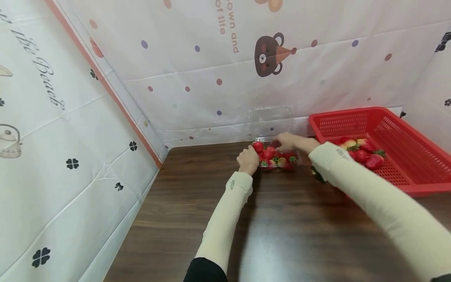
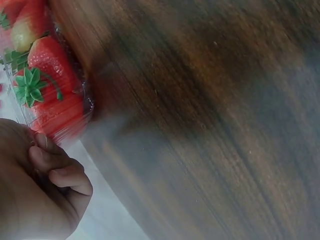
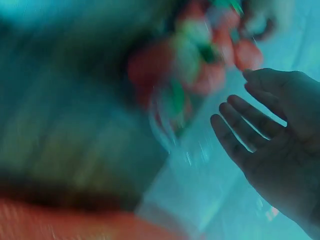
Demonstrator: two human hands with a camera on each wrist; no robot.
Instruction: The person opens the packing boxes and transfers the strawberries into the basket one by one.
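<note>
A clear plastic clamshell box (image 2: 89, 102) filled with strawberries (image 1: 269, 152) stands at the table's far edge. Its transparent lid (image 1: 270, 117) is raised against the wall cloth. My left hand (image 1: 248, 159) pinches the box's left end, fingers curled, as the left wrist view shows up close. Over the far right part of the box is my right hand (image 1: 289, 141). The right wrist view is blurred, but there the right hand (image 3: 270, 130) has its fingers extended beside the strawberries and holds nothing.
To the right, a red plastic basket (image 1: 419, 156) holds several more strawberries (image 1: 366, 152) at its left end. My right forearm passes in front of the basket's near left corner. A patterned cloth (image 1: 211, 70) hangs behind the dark wooden table (image 1: 183, 211).
</note>
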